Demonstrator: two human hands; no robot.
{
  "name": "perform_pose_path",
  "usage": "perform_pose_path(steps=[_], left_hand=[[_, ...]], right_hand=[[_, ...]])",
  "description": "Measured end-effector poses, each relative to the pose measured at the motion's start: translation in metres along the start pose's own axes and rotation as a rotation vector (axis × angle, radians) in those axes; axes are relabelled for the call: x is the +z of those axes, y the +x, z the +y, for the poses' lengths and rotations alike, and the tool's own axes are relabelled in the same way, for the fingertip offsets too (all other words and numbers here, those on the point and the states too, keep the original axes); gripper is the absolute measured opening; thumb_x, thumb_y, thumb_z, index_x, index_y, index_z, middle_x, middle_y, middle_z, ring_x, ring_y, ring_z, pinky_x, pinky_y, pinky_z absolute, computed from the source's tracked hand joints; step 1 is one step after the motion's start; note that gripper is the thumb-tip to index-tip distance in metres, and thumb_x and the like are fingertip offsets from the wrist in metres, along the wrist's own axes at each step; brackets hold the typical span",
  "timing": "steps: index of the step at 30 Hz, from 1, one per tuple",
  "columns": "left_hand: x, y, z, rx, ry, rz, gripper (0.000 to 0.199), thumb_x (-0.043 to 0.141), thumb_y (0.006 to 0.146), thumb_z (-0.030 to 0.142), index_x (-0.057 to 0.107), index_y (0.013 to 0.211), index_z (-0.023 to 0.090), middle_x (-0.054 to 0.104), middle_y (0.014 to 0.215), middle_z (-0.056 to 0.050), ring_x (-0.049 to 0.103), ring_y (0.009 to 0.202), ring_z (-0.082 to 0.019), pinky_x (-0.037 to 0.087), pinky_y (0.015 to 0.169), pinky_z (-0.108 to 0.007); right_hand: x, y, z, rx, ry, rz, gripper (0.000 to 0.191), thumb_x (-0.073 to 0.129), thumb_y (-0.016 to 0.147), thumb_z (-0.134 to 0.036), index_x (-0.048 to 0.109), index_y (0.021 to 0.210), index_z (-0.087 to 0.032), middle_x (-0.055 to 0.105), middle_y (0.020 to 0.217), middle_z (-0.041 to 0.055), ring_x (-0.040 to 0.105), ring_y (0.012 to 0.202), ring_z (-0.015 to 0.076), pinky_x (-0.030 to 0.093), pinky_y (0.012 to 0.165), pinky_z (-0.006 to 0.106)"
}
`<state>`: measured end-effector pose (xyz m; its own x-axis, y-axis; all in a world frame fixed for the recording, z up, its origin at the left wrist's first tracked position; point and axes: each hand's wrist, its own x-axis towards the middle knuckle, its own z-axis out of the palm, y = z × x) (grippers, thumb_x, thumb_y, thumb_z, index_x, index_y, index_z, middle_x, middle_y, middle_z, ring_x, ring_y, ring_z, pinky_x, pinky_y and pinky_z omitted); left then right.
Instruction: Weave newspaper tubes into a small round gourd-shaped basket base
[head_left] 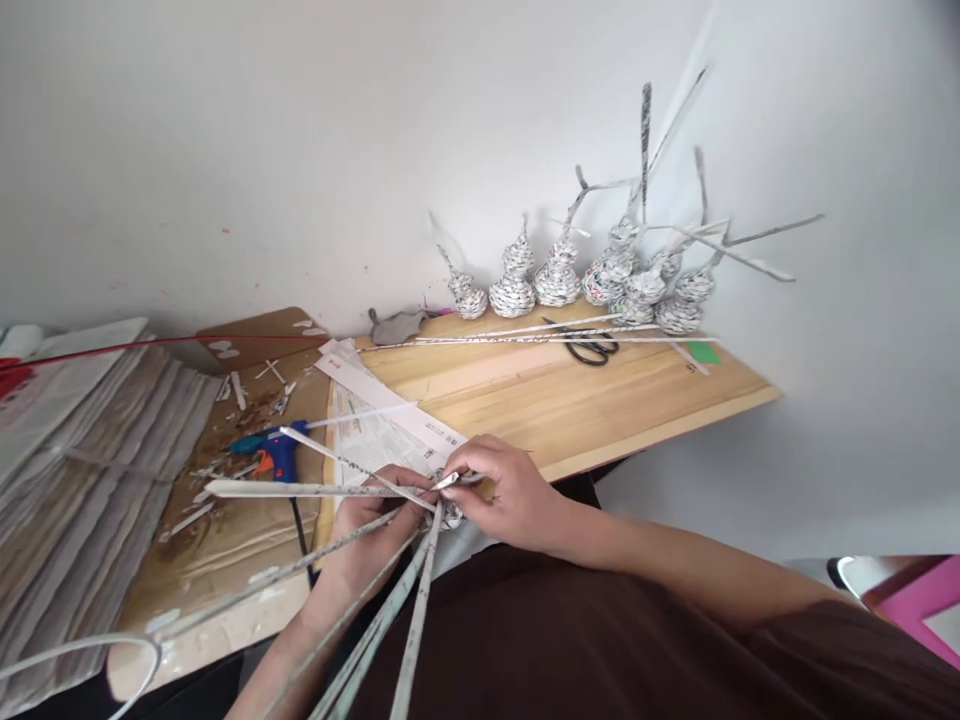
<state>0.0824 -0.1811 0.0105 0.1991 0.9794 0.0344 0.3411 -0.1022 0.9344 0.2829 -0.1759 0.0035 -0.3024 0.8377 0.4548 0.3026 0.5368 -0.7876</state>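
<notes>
Near the table's front edge, my left hand [375,525] is closed around a small woven paper piece [450,516], whose body is mostly hidden by my fingers. Several long rolled paper strips [421,610] fan out from it to the left and down over my lap. My right hand [506,490] pinches a folded paper strip [447,481] at the top of the piece, between thumb and index finger. The fingertips of both hands are close together there.
Woven gourd shapes [512,285] line the table's back edge by the wall. Black scissors [591,345] lie beside long paper rolls [480,340]. At left are a blue glue gun [279,455], paper scraps on cardboard [225,540] and a tall newspaper stack [112,470].
</notes>
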Motion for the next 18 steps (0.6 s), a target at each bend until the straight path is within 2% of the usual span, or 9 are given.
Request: perform_pose_path(steps=[6, 10, 18], left_hand=[[0.0014, -0.0003, -0.0047, 0.005, 0.043, 0.0, 0.019, 0.071, 0.082, 0.036, 0.07, 0.084, 0.017, 0.072, 0.077, -0.004, 0.068, 0.071, -0.018, 0.054, 0.067, -0.027], [0.0028, -0.0017, -0.0067, -0.011, -0.029, 0.035, 0.018, 0.075, 0.079, 0.034, 0.071, 0.084, 0.017, 0.074, 0.077, -0.005, 0.069, 0.072, -0.019, 0.055, 0.069, -0.028], [0.0019, -0.0061, -0.0041, -0.066, -0.13, 0.1, 0.022, 0.078, 0.075, 0.037, 0.072, 0.078, 0.015, 0.074, 0.073, -0.005, 0.069, 0.069, -0.018, 0.054, 0.064, -0.025]], right_hand=[[0.0014, 0.0028, -0.0008, -0.042, -0.002, 0.022, 0.005, 0.071, 0.082, -0.019, 0.068, 0.086, -0.021, 0.07, 0.083, 0.004, 0.063, 0.081, 0.0183, 0.05, 0.076, 0.031], [0.0012, 0.0025, -0.0043, -0.059, -0.018, 0.033, 0.0, 0.067, 0.085, -0.021, 0.068, 0.085, -0.021, 0.068, 0.079, 0.0039, 0.061, 0.078, 0.0186, 0.049, 0.073, 0.031], [0.006, 0.0015, -0.0079, -0.021, 0.014, 0.018, 0.004, 0.064, 0.088, -0.02, 0.068, 0.088, -0.021, 0.07, 0.083, 0.0049, 0.063, 0.081, 0.0185, 0.05, 0.076, 0.032]])
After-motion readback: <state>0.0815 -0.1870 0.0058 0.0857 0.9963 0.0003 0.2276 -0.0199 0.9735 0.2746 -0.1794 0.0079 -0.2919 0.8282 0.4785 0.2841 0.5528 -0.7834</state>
